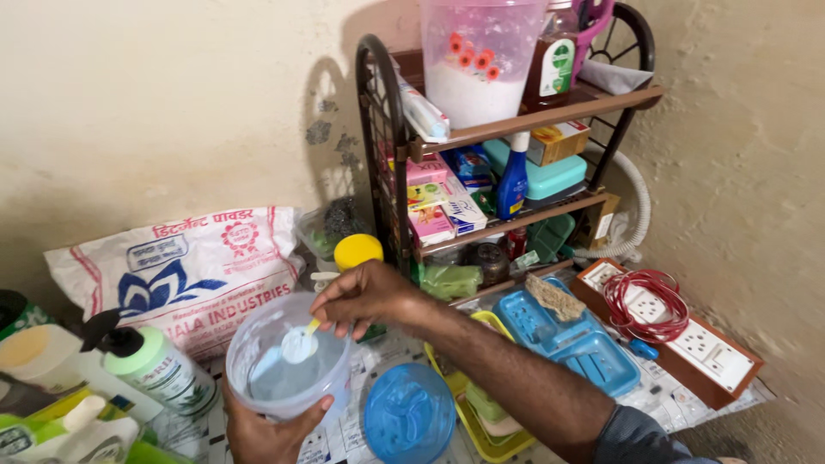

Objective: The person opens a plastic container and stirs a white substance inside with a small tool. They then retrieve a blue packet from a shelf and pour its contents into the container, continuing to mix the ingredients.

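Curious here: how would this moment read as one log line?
left hand: holds clear tub | right hand: dips small scoop in tub | blue lid: beside tub | rack: behind

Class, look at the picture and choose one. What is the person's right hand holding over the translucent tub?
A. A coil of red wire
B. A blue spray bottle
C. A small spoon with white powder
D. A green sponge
C: the right hand pinches a small spoon heaped with white powder, held over the translucent tub, which the left hand grips from below.
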